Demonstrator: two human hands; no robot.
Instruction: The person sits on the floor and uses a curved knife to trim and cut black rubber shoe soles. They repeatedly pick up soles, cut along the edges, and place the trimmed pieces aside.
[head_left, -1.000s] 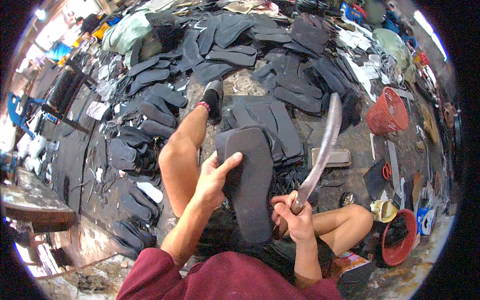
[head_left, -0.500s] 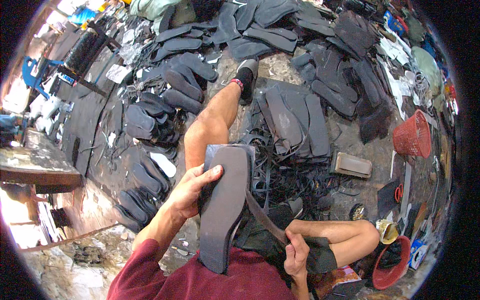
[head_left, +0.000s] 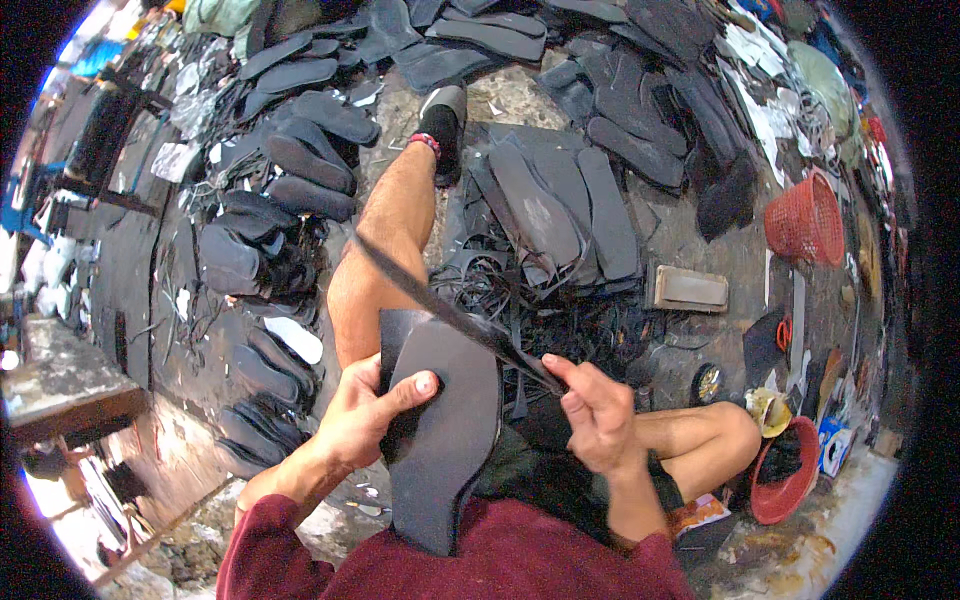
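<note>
My left hand point(head_left: 372, 408) grips a dark grey shoe sole point(head_left: 440, 420) by its left edge, thumb flat on its face. The sole is held up before my maroon shirt, its lower end near my chest. A squarish dark corner of sheet shows behind its top left. My right hand point(head_left: 600, 415), right of the sole, pinches one end of a long thin dark strip point(head_left: 425, 292) between thumb and fingers. That strip runs up and left across the sole's top end, its far tip over my bent leg. Whether it is still joined to the sole I cannot tell.
Beyond my foot lie piles of dark soles point(head_left: 490, 38), with more stacked at the left point(head_left: 265, 375). Sheet pieces point(head_left: 545, 205) and tangled offcuts sit in the middle. At the right are a pale rectangular block point(head_left: 690, 288), red scissors point(head_left: 784, 333), a red basket point(head_left: 805, 217) and a red tub point(head_left: 785, 510).
My right hand has risen, and the strip, earlier slanting down from the sole's right edge, now stretches up and left over its top. The view has shifted right; my left hand keeps its hold.
</note>
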